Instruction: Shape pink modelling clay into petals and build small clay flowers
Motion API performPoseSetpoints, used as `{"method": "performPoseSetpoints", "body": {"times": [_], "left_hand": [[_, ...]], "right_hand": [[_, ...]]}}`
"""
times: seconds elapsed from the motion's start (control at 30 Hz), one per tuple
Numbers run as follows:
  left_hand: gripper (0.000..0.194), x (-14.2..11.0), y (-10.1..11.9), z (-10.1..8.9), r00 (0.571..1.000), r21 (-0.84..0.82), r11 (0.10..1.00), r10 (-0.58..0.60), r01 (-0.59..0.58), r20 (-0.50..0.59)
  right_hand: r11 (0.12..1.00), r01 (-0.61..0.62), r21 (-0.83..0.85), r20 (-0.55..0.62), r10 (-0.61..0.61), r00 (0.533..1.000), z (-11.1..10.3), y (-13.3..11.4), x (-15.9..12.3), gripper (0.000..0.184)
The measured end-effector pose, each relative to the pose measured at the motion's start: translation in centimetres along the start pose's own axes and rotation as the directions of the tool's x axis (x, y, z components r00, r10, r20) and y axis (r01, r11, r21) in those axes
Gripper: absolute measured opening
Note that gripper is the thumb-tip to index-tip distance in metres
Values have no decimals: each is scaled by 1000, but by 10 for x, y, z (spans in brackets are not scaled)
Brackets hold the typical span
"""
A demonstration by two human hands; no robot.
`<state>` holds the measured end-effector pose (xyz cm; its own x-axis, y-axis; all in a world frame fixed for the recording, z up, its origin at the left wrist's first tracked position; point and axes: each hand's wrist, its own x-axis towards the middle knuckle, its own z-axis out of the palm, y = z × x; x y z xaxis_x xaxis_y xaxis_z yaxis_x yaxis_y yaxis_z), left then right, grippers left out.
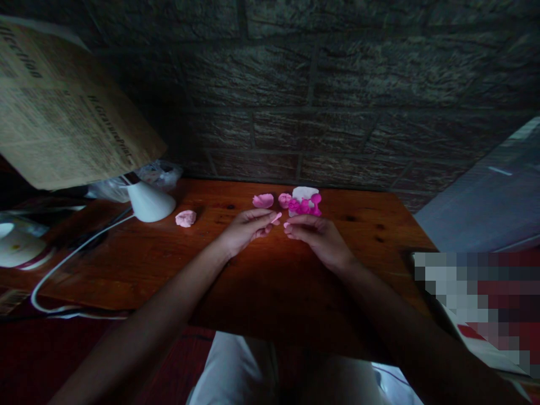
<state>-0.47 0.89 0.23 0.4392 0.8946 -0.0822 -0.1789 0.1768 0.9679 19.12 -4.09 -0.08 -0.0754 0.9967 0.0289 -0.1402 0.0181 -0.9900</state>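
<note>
Between the thumb and fingers of my left hand is a small pink petal-like piece. My right hand, a short gap away, pinches a smaller pink bit; its material is too small to make out. Just beyond my hands lie a light pink petal-shaped piece, a rolled pink flower and a cluster of magenta flower shapes. The magenta cluster partly covers a whitish lump. Off to the left, a pale pink crumpled lump rests on the wooden table.
A lamp with a newsprint shade and white base stands at left, its white cord curving over the table. Near it are a plastic bag and a white cup. A stone-block wall backs the table.
</note>
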Motion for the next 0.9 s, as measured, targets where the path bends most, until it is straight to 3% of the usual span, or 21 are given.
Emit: {"method": "performPoseSetpoints", "body": {"times": [0.27,0.57,0.9], "left_hand": [[35,-3,3,3,999,9,1000,-4,3,51],[40,-1,-4,1,995,128,991,28,-41,100],[38,-1,-6,0,994,221,972,66,-84,90]], "right_hand": [[1000,-15,16,-27,15,1000,-1,-1,0,33],[999,1,51,-62,2,998,1,-2,-1,34],[1000,27,-6,-82,-27,996,2,-2,-1,35]]}}
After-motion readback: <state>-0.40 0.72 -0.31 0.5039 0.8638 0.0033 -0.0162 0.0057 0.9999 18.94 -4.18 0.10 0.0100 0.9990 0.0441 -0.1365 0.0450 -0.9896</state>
